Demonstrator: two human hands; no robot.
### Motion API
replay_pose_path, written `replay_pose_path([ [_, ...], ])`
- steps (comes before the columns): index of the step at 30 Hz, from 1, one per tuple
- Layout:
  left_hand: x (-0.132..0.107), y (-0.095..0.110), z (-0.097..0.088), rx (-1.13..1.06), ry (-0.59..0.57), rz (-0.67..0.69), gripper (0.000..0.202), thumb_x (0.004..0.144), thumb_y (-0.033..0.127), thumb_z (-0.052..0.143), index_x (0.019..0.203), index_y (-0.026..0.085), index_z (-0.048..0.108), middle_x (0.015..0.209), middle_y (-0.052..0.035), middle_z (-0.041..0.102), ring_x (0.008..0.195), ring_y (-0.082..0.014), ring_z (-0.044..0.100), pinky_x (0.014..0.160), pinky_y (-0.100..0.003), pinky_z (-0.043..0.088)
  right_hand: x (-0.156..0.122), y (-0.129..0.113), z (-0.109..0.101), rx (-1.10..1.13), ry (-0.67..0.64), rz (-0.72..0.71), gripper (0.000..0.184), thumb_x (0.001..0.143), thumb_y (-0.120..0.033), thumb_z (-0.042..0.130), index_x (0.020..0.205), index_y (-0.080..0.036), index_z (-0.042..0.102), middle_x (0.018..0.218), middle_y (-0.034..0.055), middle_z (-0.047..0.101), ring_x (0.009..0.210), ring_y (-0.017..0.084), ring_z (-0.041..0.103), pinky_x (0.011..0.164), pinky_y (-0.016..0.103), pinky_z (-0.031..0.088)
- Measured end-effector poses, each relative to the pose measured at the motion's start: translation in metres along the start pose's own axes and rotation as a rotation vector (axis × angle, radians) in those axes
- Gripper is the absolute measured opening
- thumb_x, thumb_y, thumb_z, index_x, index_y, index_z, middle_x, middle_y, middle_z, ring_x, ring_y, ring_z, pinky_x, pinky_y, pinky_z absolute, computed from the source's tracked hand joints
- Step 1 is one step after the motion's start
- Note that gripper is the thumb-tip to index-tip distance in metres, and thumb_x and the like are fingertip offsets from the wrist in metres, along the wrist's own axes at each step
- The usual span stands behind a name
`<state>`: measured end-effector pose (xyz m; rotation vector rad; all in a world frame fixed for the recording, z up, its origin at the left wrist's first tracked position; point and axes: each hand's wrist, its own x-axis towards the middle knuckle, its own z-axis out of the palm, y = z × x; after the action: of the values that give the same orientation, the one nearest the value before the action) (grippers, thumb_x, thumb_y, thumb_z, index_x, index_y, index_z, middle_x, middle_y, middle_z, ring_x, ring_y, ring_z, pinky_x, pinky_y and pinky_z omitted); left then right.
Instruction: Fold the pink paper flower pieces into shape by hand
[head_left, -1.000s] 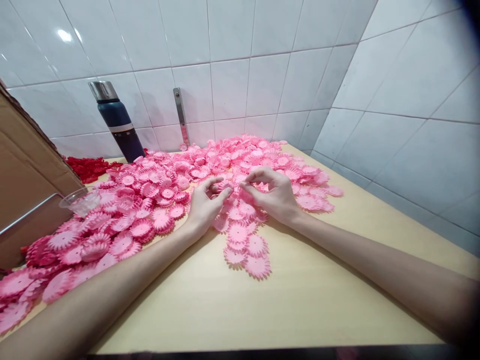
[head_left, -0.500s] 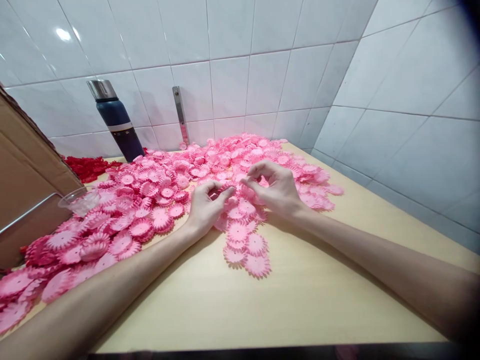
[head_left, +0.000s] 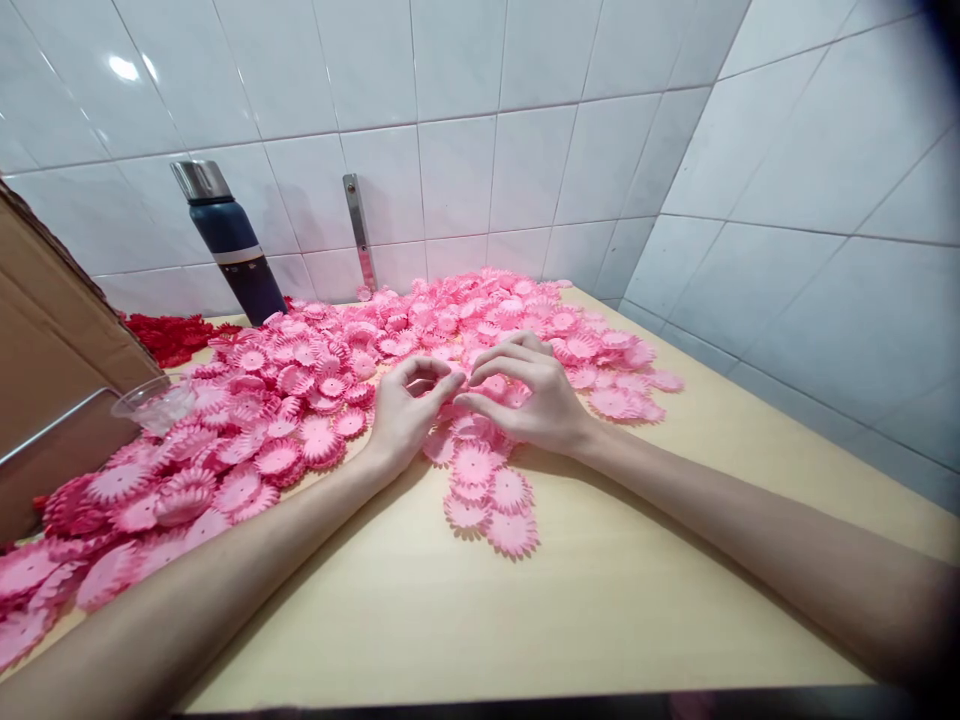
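Pink flower-shaped discs (head_left: 513, 490) with jagged edges and small centre holes lie heaped across the table. Over the middle of the heap, my left hand (head_left: 409, 410) is closed in a pinch, thumb against forefinger. What sits in that pinch is too small and hidden to make out against the pink behind. My right hand (head_left: 536, 395) is just to its right, thumb and fingers apart, their tips close to the left fingertips. Nothing shows between the right fingers. Below both hands, a small cluster of discs spreads toward the table's front.
A dark blue flask (head_left: 236, 255) stands at the back left beside red pieces (head_left: 169, 338). A clear plastic cup (head_left: 154, 405) lies among the discs by a cardboard box (head_left: 64, 310). A metal strip (head_left: 358, 230) is on the tiled wall (head_left: 457, 180) behind the pale wooden table (head_left: 450, 630).
My right hand has moved left and slightly down, toward the left fingertips, and its fingers have spread from a pinch. The left hand stays nearly in place.
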<state>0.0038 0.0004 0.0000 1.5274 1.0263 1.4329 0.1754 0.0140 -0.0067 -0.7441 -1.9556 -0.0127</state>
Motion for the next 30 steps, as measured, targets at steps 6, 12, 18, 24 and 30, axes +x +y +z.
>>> replay_pose_path([
  [6,-0.0045,0.0080,0.0029,-0.086,-0.119,-0.048,0.024,0.079,0.028,0.069,0.099,0.015,0.070,0.103,-0.0080,0.071,0.097,-0.0202,0.066,0.082,-0.030,0.054,0.0008,0.0004,-0.0007,0.028,0.005,0.083,0.010,0.077,-0.026,0.074,0.073,-0.019,0.069,0.079,0.0056,0.072,0.080,0.022,0.057,0.075,0.039,0.044],
  [12,-0.0036,0.0039,0.0032,-0.153,-0.141,-0.032,0.028,0.077,0.022,0.071,0.104,0.015,0.067,0.112,-0.0096,0.068,0.108,-0.0225,0.063,0.090,-0.034,0.054,0.0019,0.0023,-0.0024,0.061,0.006,0.167,0.011,0.080,-0.026,0.071,0.073,-0.018,0.069,0.078,0.0060,0.072,0.079,0.023,0.058,0.074,0.039,0.045],
  [18,-0.0010,0.0023,0.0001,-0.095,-0.121,-0.007,0.029,0.075,0.024,0.074,0.102,0.017,0.065,0.104,-0.0064,0.066,0.097,-0.0179,0.065,0.086,-0.030,0.053,0.0017,0.0010,-0.0042,0.147,-0.031,0.281,0.013,0.080,-0.032,0.070,0.079,-0.019,0.072,0.081,0.0061,0.072,0.080,0.021,0.062,0.073,0.036,0.049],
  [24,-0.0007,0.0012,-0.0007,-0.098,-0.117,-0.107,0.034,0.072,0.030,0.076,0.100,0.017,0.061,0.090,-0.0036,0.064,0.086,-0.0150,0.063,0.076,-0.027,0.053,0.0007,0.0047,-0.0043,0.206,-0.091,0.320,0.015,0.081,-0.033,0.068,0.083,-0.019,0.072,0.082,0.0063,0.071,0.081,0.021,0.064,0.074,0.037,0.050],
  [30,0.0007,-0.0015,-0.0014,-0.080,-0.118,-0.089,0.035,0.069,0.029,0.079,0.096,0.015,0.061,0.087,-0.0033,0.065,0.087,-0.0154,0.063,0.078,-0.027,0.052,0.0009,0.0046,-0.0053,0.223,-0.152,0.317,0.014,0.083,-0.031,0.065,0.086,-0.020,0.072,0.086,0.0060,0.073,0.085,0.022,0.065,0.078,0.038,0.050],
])
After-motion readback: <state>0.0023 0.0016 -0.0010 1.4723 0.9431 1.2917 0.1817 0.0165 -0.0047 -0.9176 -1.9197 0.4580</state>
